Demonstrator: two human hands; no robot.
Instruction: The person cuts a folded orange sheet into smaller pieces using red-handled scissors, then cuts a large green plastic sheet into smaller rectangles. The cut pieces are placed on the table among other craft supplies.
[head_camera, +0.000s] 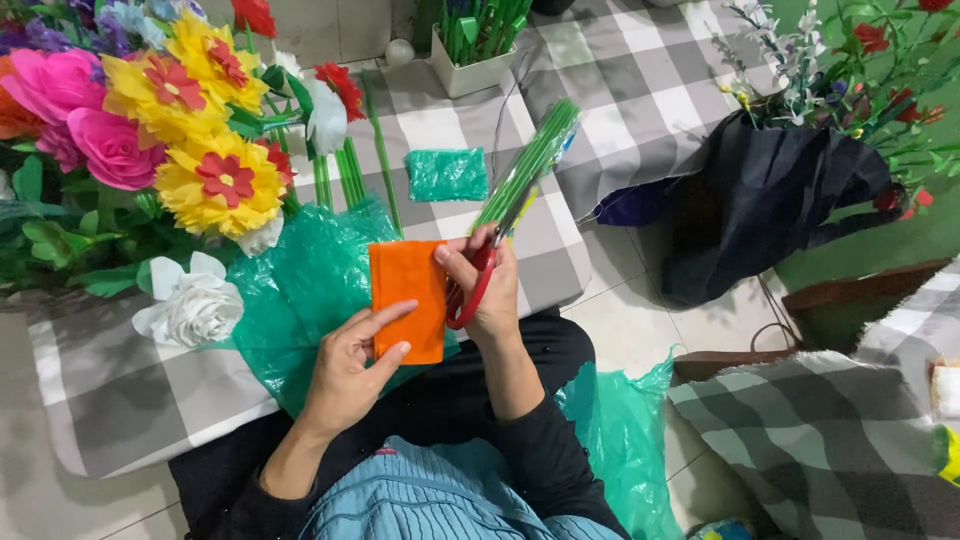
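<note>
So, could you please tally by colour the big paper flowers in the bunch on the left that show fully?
Yellow flowers with red centres: 3
Pink flowers: 2
White flowers: 2
Total: 7
Partly cropped red, purple and orange blooms at the edges are left out.

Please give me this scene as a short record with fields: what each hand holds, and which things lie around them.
left hand: left hand holds the folded orange paper sheet from below
right hand: right hand grips red-handled scissors at the sheet's right edge
under the hands: crumpled green plastic sheet
surface: grey checked cloth
left side: bunch of yellow, pink and white paper flowers
behind: bundle of thin green sticks, small green packet
</note>
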